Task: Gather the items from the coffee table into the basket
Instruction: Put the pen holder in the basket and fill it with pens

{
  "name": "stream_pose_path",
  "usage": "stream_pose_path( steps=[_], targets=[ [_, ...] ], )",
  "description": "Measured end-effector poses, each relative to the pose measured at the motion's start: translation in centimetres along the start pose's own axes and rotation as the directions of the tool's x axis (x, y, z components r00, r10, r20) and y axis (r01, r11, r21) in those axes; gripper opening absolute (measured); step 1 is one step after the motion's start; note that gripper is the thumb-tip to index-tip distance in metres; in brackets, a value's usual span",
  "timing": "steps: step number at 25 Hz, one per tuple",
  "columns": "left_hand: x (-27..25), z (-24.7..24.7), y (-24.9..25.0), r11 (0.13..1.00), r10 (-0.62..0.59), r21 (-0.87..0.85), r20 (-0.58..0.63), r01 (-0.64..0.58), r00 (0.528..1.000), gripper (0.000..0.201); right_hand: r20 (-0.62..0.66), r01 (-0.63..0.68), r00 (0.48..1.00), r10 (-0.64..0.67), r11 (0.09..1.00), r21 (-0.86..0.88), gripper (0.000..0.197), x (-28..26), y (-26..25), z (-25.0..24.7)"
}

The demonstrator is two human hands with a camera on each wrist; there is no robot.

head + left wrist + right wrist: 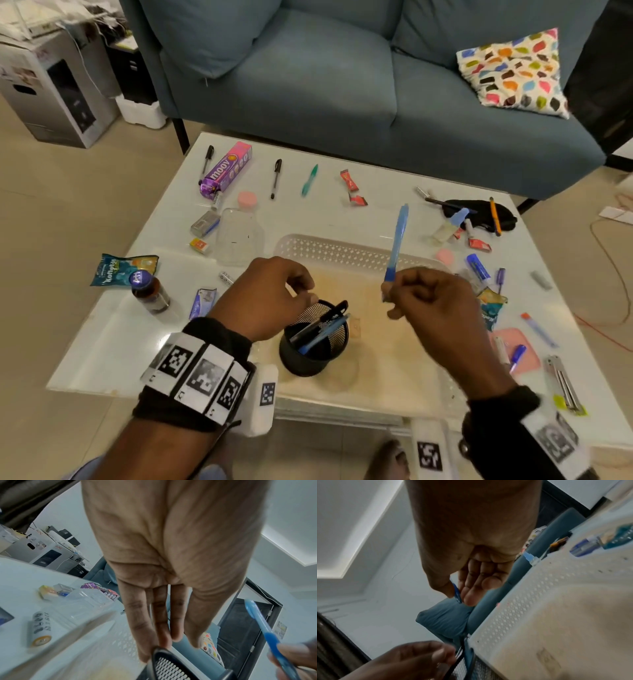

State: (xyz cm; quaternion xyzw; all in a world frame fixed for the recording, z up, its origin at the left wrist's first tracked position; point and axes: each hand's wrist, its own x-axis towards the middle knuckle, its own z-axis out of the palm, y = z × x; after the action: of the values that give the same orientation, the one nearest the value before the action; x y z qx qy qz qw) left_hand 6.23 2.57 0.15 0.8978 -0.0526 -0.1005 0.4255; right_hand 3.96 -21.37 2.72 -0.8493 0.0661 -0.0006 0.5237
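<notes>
A white perforated basket (342,250) sits mid-table with a black mesh pen cup (310,356) standing inside it, several pens in the cup. My left hand (308,296) pinches the cup's near-left rim with its fingertips; the left wrist view shows the fingers (161,628) reaching down onto the rim of the cup (169,666). My right hand (394,294) hovers over the basket just right of the cup. It pinches the lower end of a blue pen (397,240), which points up and away. Thumb and fingers clamp that blue pen (456,592) in the right wrist view.
Loose items ring the basket on the white coffee table (113,342): a purple moov box (227,169), black pen (275,178), green pen (310,180), clear bottle (239,236), brown bottle (150,291), black pouch (479,212), blue marker (478,267). A blue sofa (342,85) stands behind.
</notes>
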Motion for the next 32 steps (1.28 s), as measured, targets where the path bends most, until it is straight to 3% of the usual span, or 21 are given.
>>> stream_pose_path(
  steps=[3, 6, 10, 16, 19, 22, 27, 32],
  targets=[
    [0.0, 0.0, 0.6, 0.996, 0.025, -0.087, -0.085, -0.033, 0.996, 0.012, 0.05, 0.055, 0.997, -0.06, 0.994, 0.095, 0.008, -2.0, 1.4, 1.4],
    [0.0, 0.0, 1.4, 0.965, 0.035, -0.25, -0.175, -0.079, 0.984, 0.02, 0.105, 0.165, 0.98, -0.17, 0.985, 0.055, 0.004, -1.6, 2.3, 2.5],
    [-0.1, 0.4, 2.7, 0.89, 0.109, -0.424, -0.155, -0.166, 0.982, 0.033, 0.164, 0.301, 0.942, -0.292, 0.953, -0.034, 0.006, -1.1, 2.9, 2.7],
    [0.2, 1.2, 3.5, 0.87, 0.17, -0.443, -0.141, -0.215, 0.975, 0.028, 0.201, 0.369, 0.918, -0.343, 0.923, -0.108, 0.01, -1.0, 3.7, 2.8],
    [0.0, 0.2, 2.9, 0.88, 0.163, -0.417, -0.181, -0.226, 0.97, 0.025, 0.145, 0.362, 0.925, -0.351, 0.93, -0.056, 0.011, -0.6, 3.8, 2.5],
    [-0.3, -0.4, 1.6, 0.939, 0.176, -0.273, -0.148, -0.211, 0.973, 0.019, 0.073, 0.349, 0.935, -0.347, 0.937, -0.011, 0.012, -0.2, 3.9, 1.8],
    [-0.4, 0.2, 0.5, 0.983, 0.185, -0.025, 0.027, -0.184, 0.982, 0.03, 0.083, 0.349, 0.935, -0.346, 0.937, -0.028, 0.017, 0.0, 4.6, 0.9],
    [-0.3, 0.6, 0.8, 0.988, 0.151, 0.016, 0.043, -0.152, 0.988, 0.034, 0.131, 0.33, 0.937, -0.324, 0.944, -0.026, 0.023, 0.1, 4.7, 1.2]
  ],
)
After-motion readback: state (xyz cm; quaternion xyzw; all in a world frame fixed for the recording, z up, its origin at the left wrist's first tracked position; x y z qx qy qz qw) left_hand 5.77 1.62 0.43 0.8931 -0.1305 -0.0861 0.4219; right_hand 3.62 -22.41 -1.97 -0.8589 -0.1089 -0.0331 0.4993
